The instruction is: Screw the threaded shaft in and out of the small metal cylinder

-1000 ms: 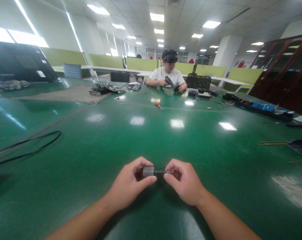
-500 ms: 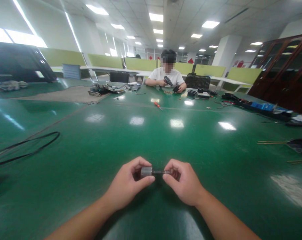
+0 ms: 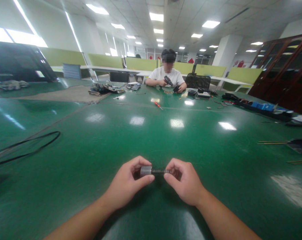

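A short grey metal cylinder [image 3: 146,171] with a thin dark shaft [image 3: 157,171] lies level between my hands, just above the green tabletop. My left hand [image 3: 127,181] is closed around the cylinder, fingers on the far side and thumb on the near side. At the shaft's other end, my right hand [image 3: 184,180] pinches the tip between thumb and fingers. That tip is partly hidden by the fingers, and what kind of part the piece is I cannot make out.
Across the green table [image 3: 111,140] sits a person [image 3: 167,75] holding a power drill [image 3: 168,81]. An orange screwdriver [image 3: 158,105] lies mid-table. A black cable [image 3: 47,142] loops at left. Thin rods [image 3: 272,142] and a long row of tools [image 3: 263,106] are at right.
My right hand has shifted very slightly to the right, and a little more of the shaft shows. My left hand stays almost in place on the cylinder.
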Available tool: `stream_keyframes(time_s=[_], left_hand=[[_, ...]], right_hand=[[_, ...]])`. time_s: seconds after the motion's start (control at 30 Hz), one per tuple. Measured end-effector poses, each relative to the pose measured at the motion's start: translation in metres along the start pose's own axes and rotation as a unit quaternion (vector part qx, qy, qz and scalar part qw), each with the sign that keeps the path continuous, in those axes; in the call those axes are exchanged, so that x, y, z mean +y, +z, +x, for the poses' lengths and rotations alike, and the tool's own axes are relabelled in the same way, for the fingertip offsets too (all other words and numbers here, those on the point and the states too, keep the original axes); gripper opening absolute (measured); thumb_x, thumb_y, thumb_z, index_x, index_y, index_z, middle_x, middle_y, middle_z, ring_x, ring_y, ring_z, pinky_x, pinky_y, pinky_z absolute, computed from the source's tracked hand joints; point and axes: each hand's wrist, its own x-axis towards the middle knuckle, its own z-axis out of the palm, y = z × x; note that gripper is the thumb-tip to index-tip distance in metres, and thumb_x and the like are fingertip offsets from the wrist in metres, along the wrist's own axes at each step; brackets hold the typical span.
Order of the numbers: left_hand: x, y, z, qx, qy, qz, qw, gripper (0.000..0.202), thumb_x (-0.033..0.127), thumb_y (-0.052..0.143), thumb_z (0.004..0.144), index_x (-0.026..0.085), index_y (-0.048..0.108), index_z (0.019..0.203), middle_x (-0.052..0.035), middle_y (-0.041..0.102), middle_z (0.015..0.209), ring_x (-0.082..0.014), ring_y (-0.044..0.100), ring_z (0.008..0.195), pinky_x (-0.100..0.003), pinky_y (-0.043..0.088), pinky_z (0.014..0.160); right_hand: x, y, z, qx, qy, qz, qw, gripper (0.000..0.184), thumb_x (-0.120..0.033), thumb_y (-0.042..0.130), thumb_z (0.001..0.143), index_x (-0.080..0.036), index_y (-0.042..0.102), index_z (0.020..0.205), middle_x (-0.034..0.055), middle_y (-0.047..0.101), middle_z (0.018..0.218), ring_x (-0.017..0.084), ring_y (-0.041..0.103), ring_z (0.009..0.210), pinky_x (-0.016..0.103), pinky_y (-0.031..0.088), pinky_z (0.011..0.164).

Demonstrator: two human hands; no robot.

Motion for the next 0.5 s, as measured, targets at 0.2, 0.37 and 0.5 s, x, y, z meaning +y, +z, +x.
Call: stream_keyframes(time_s=[0.2, 0.37, 0.5], left_hand=[[-0.0035, -0.0023, 0.0023, -0.002, -0.008, -0.034, 0.999, 0.031, 0.035, 0.077, 0.077, 0.017, 0.060, 0.096, 0.0018, 0.059, 0.078, -0.0157, 0.054, 0.071, -0.025, 0.040, 0.066], [-0.0041, -0.0020, 0.0027, -0.001, -0.013, -0.036, 0.999, 0.033, 0.038, 0.077, 0.076, 0.017, 0.060, 0.096, 0.0014, 0.059, 0.078, -0.0162, 0.055, 0.070, -0.026, 0.040, 0.065], [-0.0060, -0.0028, 0.0022, -0.002, -0.010, -0.036, 0.999, 0.033, 0.037, 0.077, 0.077, 0.017, 0.060, 0.097, 0.0013, 0.059, 0.079, -0.0160, 0.054, 0.072, -0.026, 0.040, 0.067]], right_hand=[[-0.0017, -0.0004, 0.0003, -0.006, -0.003, 0.015, 1.000, 0.007, -0.020, 0.063, 0.080, -0.018, 0.058, 0.076, -0.0038, 0.055, 0.059, 0.011, 0.050, 0.052, 0.022, 0.036, 0.052], [-0.0011, 0.0000, 0.0009, -0.005, -0.001, 0.025, 1.000, 0.007, -0.019, 0.064, 0.080, -0.018, 0.058, 0.076, -0.0035, 0.056, 0.060, 0.011, 0.051, 0.053, 0.022, 0.036, 0.052], [0.0001, -0.0005, 0.0004, -0.004, -0.003, 0.024, 1.000, 0.007, -0.020, 0.064, 0.081, -0.018, 0.059, 0.077, -0.0034, 0.057, 0.060, 0.011, 0.051, 0.053, 0.022, 0.037, 0.052]])
